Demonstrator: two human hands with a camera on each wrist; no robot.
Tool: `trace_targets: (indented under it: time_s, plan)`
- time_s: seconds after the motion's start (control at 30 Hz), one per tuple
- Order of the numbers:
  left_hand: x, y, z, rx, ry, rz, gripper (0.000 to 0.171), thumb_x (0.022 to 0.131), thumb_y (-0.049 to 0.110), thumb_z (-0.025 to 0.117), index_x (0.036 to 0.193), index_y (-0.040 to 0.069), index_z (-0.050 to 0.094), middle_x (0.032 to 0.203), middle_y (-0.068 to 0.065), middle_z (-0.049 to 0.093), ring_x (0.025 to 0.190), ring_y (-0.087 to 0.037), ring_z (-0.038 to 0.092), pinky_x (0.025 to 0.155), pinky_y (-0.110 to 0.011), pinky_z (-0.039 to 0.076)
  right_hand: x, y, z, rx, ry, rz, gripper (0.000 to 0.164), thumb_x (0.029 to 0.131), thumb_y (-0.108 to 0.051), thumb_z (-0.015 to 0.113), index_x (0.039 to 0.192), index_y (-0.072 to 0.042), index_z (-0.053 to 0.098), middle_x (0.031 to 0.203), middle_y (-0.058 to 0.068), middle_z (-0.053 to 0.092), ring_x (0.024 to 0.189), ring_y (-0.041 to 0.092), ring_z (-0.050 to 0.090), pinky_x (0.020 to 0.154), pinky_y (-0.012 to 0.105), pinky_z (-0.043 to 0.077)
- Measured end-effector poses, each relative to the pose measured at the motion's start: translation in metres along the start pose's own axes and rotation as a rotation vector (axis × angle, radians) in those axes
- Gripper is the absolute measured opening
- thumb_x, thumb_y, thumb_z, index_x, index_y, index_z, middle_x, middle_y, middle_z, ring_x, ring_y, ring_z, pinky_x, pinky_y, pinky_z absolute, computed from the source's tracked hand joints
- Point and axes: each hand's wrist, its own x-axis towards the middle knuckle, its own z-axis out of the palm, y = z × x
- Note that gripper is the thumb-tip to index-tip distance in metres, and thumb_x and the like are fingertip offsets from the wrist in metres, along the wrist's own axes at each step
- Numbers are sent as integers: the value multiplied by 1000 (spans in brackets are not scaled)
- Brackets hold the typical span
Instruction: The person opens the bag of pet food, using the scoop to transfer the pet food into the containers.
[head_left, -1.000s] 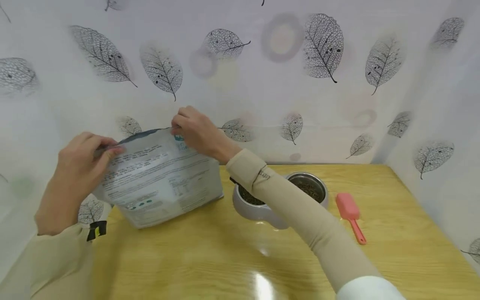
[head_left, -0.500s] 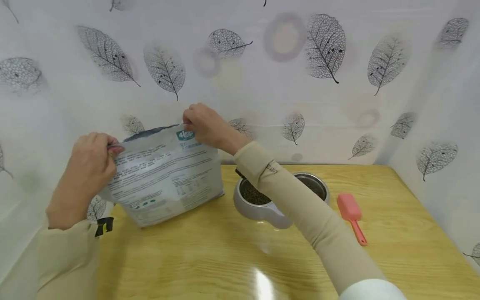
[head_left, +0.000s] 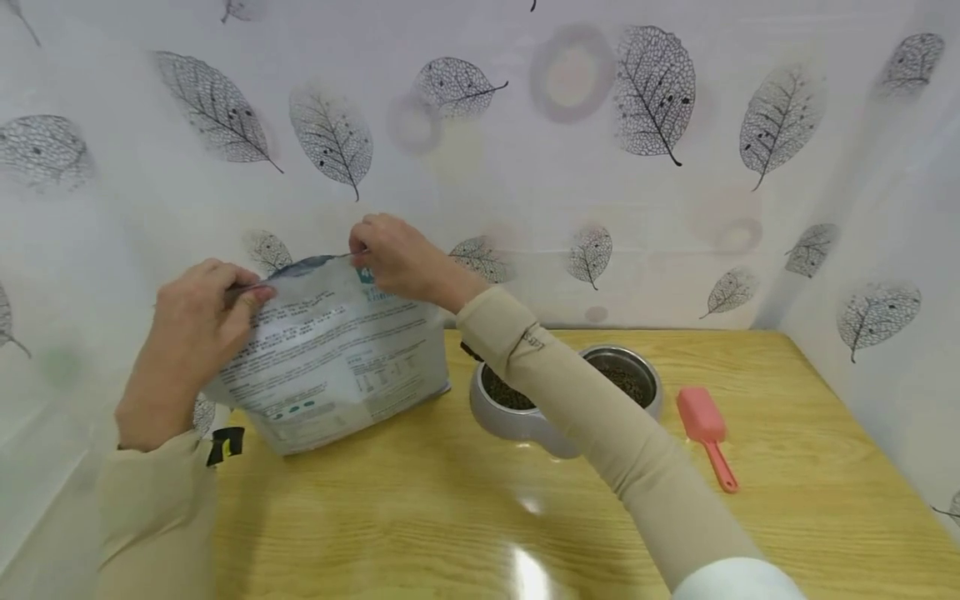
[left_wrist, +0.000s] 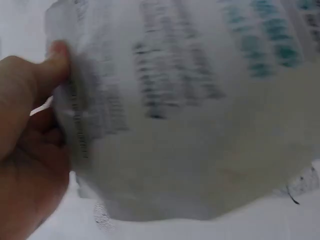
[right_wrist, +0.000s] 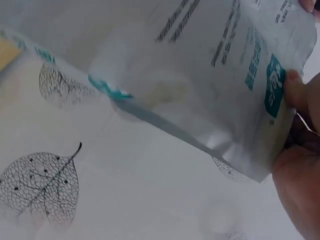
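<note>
A white printed bag (head_left: pixel 330 350) with teal and dark lettering stands tilted on the left of the table, its top edge partly parted and dark inside. My left hand (head_left: pixel 198 325) pinches the left end of that top edge between thumb and fingers. At the right end, my right hand (head_left: pixel 401 258) pinches the edge beside the teal logo. The left wrist view shows the left thumb pressed on the bag (left_wrist: pixel 165 125), somewhat blurred. In the right wrist view my right hand (right_wrist: pixel 300 145) grips a corner of the bag (right_wrist: pixel 200 90). What the bag contains is hidden.
A grey double bowl (head_left: pixel 525 427) with metal liners and brown pellets stands right of the bag, partly behind my right forearm. Farther right, a pink scoop (head_left: pixel 703 421) lies on the wooden table (head_left: pixel 420 517). A leaf-patterned curtain (head_left: pixel 525 183) hangs behind.
My left hand has shifted right along the bag's top edge. The right hand moved slightly right and up, then back left and down. Both kept hold of the bag.
</note>
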Motion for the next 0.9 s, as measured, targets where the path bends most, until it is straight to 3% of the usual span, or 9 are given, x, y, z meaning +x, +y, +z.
trace_targets:
  time_s: [0.07, 0.13, 0.2, 0.27, 0.4, 0.57, 0.77, 0.83, 0.9]
  plan:
    - [3, 3, 1, -20, -23, -8, 23, 91, 15, 64, 101, -6, 65, 95, -21, 62, 83, -33, 56, 71, -39, 41, 1, -1, 1, -1, -15, 14, 19, 96, -23, 56, 107, -9, 62, 102, 0, 60, 92, 10, 51, 81, 19, 41]
    - [7, 6, 3, -36, -26, -3, 24, 91, 17, 64, 101, -5, 65, 94, -20, 62, 81, -31, 57, 71, -32, 41, 2, -3, 2, 4, -15, 16, 20, 96, -25, 56, 108, -11, 63, 102, -2, 60, 92, 9, 51, 81, 18, 41]
    - [10, 8, 6, -23, 2, 30, 19, 90, 15, 65, 95, -4, 66, 88, -17, 62, 73, -25, 55, 65, -23, 37, 3, -4, 4, 17, 9, 1, 18, 96, -22, 56, 108, -11, 64, 101, -1, 61, 92, 9, 53, 80, 17, 41]
    - [11, 8, 9, -2, 40, 62, 14, 89, 10, 65, 89, -4, 66, 81, -17, 62, 68, -24, 52, 61, -22, 33, 3, -6, 7, 24, 44, -19, 16, 96, -19, 56, 104, -10, 66, 98, -1, 62, 90, 10, 53, 78, 17, 42]
    - [10, 9, 12, 12, 62, 71, 12, 89, 6, 63, 88, -6, 65, 80, -19, 61, 71, -29, 52, 63, -34, 38, 1, -7, 12, 33, 109, -48, 13, 95, -17, 58, 98, -10, 68, 93, 0, 62, 88, 10, 54, 77, 17, 43]
    - [10, 12, 13, -10, 13, 46, 21, 91, 13, 61, 100, -5, 66, 95, -21, 64, 90, -37, 57, 80, -50, 43, 3, -9, 17, 54, 151, -97, 15, 92, -18, 62, 100, -8, 70, 92, 0, 63, 86, 11, 54, 78, 19, 42]
    - [14, 18, 15, 45, 5, 89, 11, 89, 10, 63, 87, -1, 64, 84, -15, 64, 77, -32, 56, 69, -45, 43, 7, -14, 21, 92, 190, -136, 12, 89, -16, 66, 92, -6, 72, 84, 1, 64, 78, 10, 54, 72, 16, 42]
    - [14, 18, 14, 40, -9, 74, 12, 90, 12, 63, 86, 0, 64, 84, -14, 64, 77, -31, 56, 69, -44, 43, 7, -15, 20, 96, 177, -119, 12, 89, -16, 65, 93, -6, 72, 85, 2, 65, 78, 10, 55, 71, 16, 42]
    - [13, 13, 10, 24, -53, 19, 18, 92, 19, 62, 91, 0, 63, 87, -16, 64, 79, -32, 56, 70, -46, 43, 5, -13, 16, 71, 121, -74, 16, 91, -18, 63, 101, -8, 71, 91, 1, 65, 82, 9, 55, 72, 16, 43]
